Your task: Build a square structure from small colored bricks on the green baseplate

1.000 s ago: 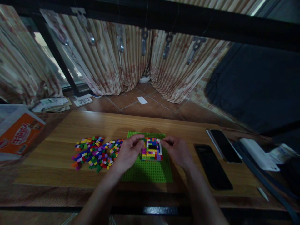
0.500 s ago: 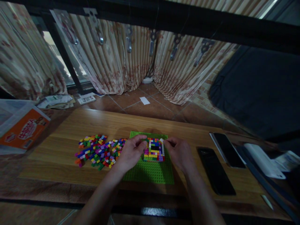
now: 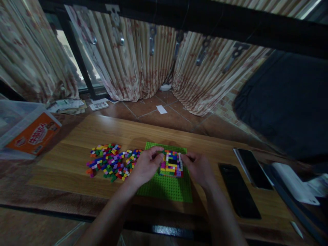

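A block structure of many-coloured toy bricks (image 3: 169, 169), with a dark square opening in its middle, sits on a green studded baseplate (image 3: 164, 191). My left hand (image 3: 147, 166) is closed at the structure's left side, thumb and forefinger at its upper left corner. My right hand (image 3: 199, 168) pinches at the upper right corner, where a small white brick (image 3: 179, 155) shows at the fingertips. The fingers partly hide both side edges of the structure. Left of the baseplate lies a loose pile of coloured bricks (image 3: 109, 161).
Two dark phones (image 3: 239, 191) (image 3: 253, 167) lie on the right of the wooden table (image 3: 123, 131). A clear plastic tub with an orange label (image 3: 34, 135) stands at the left. Metal hooks hang from a dark bar (image 3: 205, 18) above. A white device (image 3: 294, 182) lies far right.
The view has shifted slightly, so the table and bricks appear a little further right. Both hands stay at the structure, the right fingertips now slightly lower against its upper right corner.
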Action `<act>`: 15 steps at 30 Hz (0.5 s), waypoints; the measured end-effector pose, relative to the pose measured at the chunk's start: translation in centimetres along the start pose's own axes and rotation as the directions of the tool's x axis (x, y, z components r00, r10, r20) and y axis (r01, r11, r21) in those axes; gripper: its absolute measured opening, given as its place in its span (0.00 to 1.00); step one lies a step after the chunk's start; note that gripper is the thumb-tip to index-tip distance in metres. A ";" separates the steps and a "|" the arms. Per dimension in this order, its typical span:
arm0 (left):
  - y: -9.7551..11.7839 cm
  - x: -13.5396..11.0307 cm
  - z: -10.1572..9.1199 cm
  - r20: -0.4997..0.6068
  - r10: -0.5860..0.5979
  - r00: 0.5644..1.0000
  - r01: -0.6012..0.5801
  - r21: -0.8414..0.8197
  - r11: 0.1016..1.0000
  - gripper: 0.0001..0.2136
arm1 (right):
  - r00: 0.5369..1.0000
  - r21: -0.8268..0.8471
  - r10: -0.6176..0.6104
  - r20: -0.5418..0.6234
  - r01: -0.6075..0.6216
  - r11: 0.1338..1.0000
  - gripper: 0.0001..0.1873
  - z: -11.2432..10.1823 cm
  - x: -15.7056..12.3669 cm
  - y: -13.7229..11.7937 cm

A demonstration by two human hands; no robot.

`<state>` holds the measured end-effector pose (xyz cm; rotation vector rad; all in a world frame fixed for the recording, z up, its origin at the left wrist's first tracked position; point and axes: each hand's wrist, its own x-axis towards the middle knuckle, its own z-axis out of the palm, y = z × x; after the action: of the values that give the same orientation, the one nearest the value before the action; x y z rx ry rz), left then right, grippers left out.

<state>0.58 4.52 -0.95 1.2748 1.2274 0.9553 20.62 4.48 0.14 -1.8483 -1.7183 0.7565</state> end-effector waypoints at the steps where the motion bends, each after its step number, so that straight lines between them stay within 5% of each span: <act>1: 0.0 0.0 0.0 0.000 0.002 1.000 -0.002 0.001 1.000 0.16 | 1.000 0.023 0.004 -0.005 -0.004 1.000 0.19 0.1 0.1 0.1; 15: -0.2 0.0 0.0 -0.006 0.001 1.000 -0.001 0.008 1.000 0.16 | 0.984 0.542 0.175 0.029 -0.163 0.824 0.18 0.7 1.3 0.6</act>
<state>0.51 4.54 -1.18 1.2796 1.2368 0.9559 20.65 5.74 -0.84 -1.5999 -1.1596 1.1529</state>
